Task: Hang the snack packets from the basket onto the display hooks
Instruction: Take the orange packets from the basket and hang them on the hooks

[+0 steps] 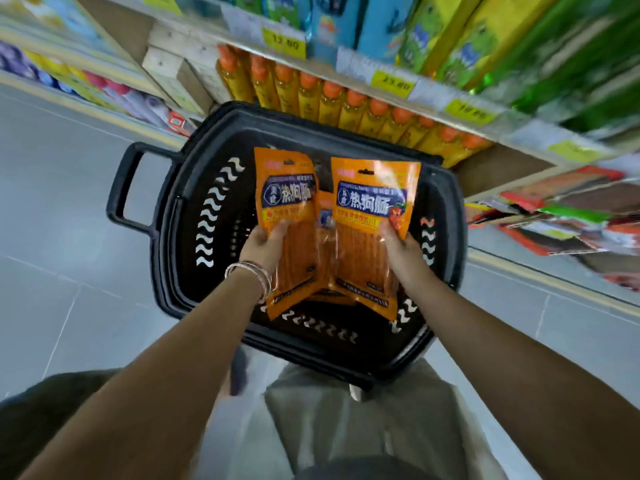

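Observation:
A black plastic basket (166, 216) stands on the floor in front of me. Above it my left hand (265, 244) grips an orange snack packet (287, 192) by its left edge, and my right hand (401, 247) grips a second orange snack packet (374, 199) by its right edge. Both packets are upright with blue labels facing me. A third orange packet (325, 216) shows between them, lower down, partly hidden. No display hooks are clearly in view.
A shelf of yellow bottles with orange caps (346, 102) runs just behind the basket, with yellow price tags (284, 43) above. Coloured boxes (450, 32) fill the upper shelf. Flat packets (561, 216) lie on a low shelf at right. Grey floor tiles (62, 237) spread to the left.

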